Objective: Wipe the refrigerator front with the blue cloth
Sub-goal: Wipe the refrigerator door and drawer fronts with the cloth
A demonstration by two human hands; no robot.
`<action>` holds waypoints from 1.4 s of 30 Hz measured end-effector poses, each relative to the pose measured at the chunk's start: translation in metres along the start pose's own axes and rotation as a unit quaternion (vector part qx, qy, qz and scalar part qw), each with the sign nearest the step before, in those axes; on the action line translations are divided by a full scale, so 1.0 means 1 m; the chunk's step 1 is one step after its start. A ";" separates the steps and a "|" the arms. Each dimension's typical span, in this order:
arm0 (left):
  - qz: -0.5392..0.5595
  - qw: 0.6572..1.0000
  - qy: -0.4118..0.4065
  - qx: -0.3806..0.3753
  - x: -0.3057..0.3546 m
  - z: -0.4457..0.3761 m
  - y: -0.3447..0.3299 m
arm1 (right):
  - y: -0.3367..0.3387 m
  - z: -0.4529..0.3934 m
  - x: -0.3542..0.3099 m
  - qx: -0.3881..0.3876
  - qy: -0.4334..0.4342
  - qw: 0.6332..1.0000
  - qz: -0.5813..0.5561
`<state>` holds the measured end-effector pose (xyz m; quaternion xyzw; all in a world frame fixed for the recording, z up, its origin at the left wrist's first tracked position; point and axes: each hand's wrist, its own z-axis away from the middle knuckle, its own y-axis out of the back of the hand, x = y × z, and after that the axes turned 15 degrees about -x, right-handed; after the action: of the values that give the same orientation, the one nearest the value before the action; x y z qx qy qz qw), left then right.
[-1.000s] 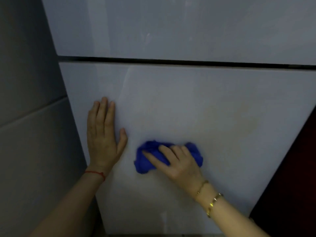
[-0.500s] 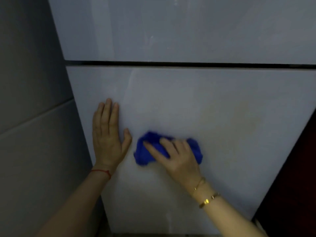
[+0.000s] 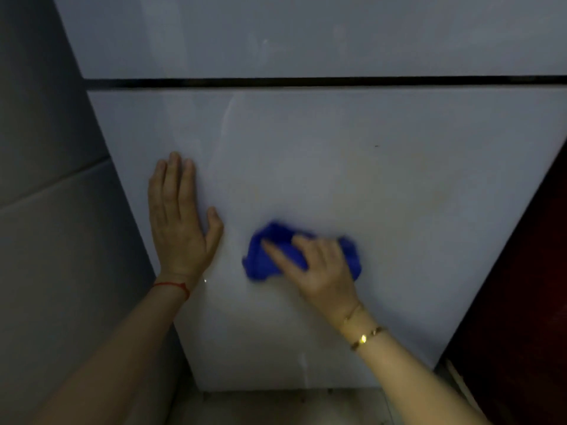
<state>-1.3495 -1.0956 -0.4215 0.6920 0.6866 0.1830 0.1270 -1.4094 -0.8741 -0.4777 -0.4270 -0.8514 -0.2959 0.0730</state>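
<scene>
The white refrigerator front (image 3: pixel 383 167) fills the view, with a dark gap between its upper and lower doors. A crumpled blue cloth (image 3: pixel 264 256) lies against the lower door under my right hand (image 3: pixel 319 268), whose fingers press it flat to the surface. Part of the cloth sticks out left and right of the hand. My left hand (image 3: pixel 178 222) rests flat on the lower door near its left edge, fingers together and pointing up, holding nothing. A short stretch of bare door separates the two hands.
A grey tiled wall (image 3: pixel 52 240) runs along the refrigerator's left side. A dark reddish surface (image 3: pixel 521 302) stands to the right. The floor (image 3: pixel 276 406) shows below the door's bottom edge.
My right hand has slid the cloth a little to the right, widening the gap to my left hand. The view has tilted down, so the door's bottom edge and floor show.
</scene>
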 end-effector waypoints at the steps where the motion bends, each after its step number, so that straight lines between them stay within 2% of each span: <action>1: 0.000 1.000 -0.002 0.002 -0.001 0.000 0.000 | -0.007 0.025 -0.005 -0.032 0.010 0.999 0.004; 3: -0.004 1.000 -0.005 0.005 0.000 0.000 0.000 | -0.009 0.068 0.003 -0.074 -0.025 0.997 0.001; 5: -0.011 1.000 -0.004 0.008 0.001 0.001 0.000 | 0.004 0.086 0.028 -0.074 -0.097 0.993 -0.004; 7: -0.015 1.000 0.000 0.007 0.002 0.001 0.000 | 0.021 0.069 0.061 -0.009 -0.226 0.973 -0.035; 9: -0.016 1.000 0.001 0.003 0.003 0.001 0.000 | 0.032 0.033 0.087 0.090 -0.359 0.925 -0.085; 10: -0.019 1.000 0.000 0.003 0.003 0.000 0.000 | 0.033 0.019 0.089 0.123 -0.398 0.905 -0.093; 11: -0.021 1.000 -0.001 0.003 0.002 0.000 0.001 | 0.031 0.013 0.085 0.129 -0.404 0.901 -0.086; 12: -0.022 1.000 -0.002 0.005 0.002 -0.001 0.001 | 0.027 0.016 0.074 0.111 -0.381 0.915 -0.074; 15: -0.018 1.000 -0.003 0.004 0.002 0.000 0.001 | 0.008 0.061 0.039 -0.021 -0.239 0.969 -0.050; 17: -0.012 1.000 -0.003 -0.002 0.002 0.000 0.001 | 0.004 0.089 0.037 -0.078 -0.201 0.976 -0.029; 18: -0.011 1.000 -0.002 -0.004 0.002 0.000 0.001 | 0.007 0.094 0.041 -0.084 -0.211 0.973 -0.036; 20: -0.010 1.000 0.000 -0.005 0.001 0.000 0.001 | 0.021 0.083 0.054 -0.047 -0.278 0.956 -0.083; 23: -0.007 1.000 0.006 -0.004 0.002 0.000 -0.001 | 0.047 0.014 0.088 0.113 -0.400 0.894 -0.169; 24: -0.006 1.000 0.007 -0.005 0.003 0.000 -0.001 | 0.052 -0.014 0.097 0.151 -0.409 0.882 -0.178; 25: -0.004 1.000 0.009 -0.007 0.003 0.000 -0.001 | 0.056 -0.037 0.098 0.160 -0.394 0.888 -0.173; 27: 0.000 1.000 0.011 -0.012 0.002 0.000 0.000 | 0.057 -0.062 0.081 0.111 -0.309 0.935 -0.132; 29: 0.007 1.000 0.016 -0.020 0.003 0.000 0.002 | 0.051 -0.056 0.052 0.019 -0.211 0.972 -0.103; 32: 0.023 0.998 0.035 -0.053 0.009 0.000 0.014 | 0.056 -0.031 0.024 -0.089 -0.180 0.970 -0.139; 34: 0.038 0.993 0.056 -0.096 0.018 -0.002 0.033 | 0.078 -0.019 0.022 -0.155 -0.206 0.949 -0.181; 37: 0.072 0.972 0.104 -0.197 0.040 -0.014 0.081 | 0.133 -0.024 0.042 -0.289 -0.265 0.880 -0.267; 39: 0.125 0.939 0.152 -0.282 0.056 -0.036 0.121 | 0.173 -0.043 0.066 -0.354 -0.301 0.823 -0.327; 42: 0.201 0.854 0.221 -0.425 0.079 -0.077 0.189 | 0.238 -0.068 0.098 -0.407 -0.361 0.756 -0.363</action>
<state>-1.2127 -1.0270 -0.2651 0.6349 0.3975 0.6270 0.2137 -1.2962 -0.7366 -0.2805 -0.1509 -0.7046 -0.4428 -0.5336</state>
